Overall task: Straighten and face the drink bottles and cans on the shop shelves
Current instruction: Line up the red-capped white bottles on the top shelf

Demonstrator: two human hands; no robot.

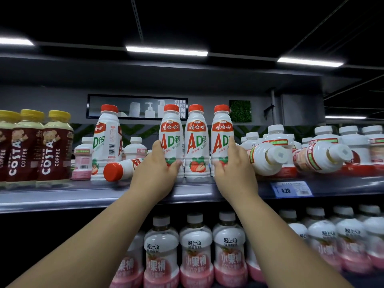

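Note:
Three white AD milk bottles with red caps stand upright side by side on the upper shelf, labels facing me. My left hand grips the lower part of the left bottle. My right hand grips the right bottle, index finger up along its side. The middle bottle stands between them, untouched. A fourth AD bottle stands further left, turned sideways so its barcode shows. Another red-capped bottle lies on its side in front of it, cap toward me.
Costa coffee bottles with yellow caps stand at the left. Two white-capped bottles lie toppled at the right among upright ones. A blue 4.20 price tag sits on the shelf edge. Pink-bottomed fruit drink bottles fill the lower shelf.

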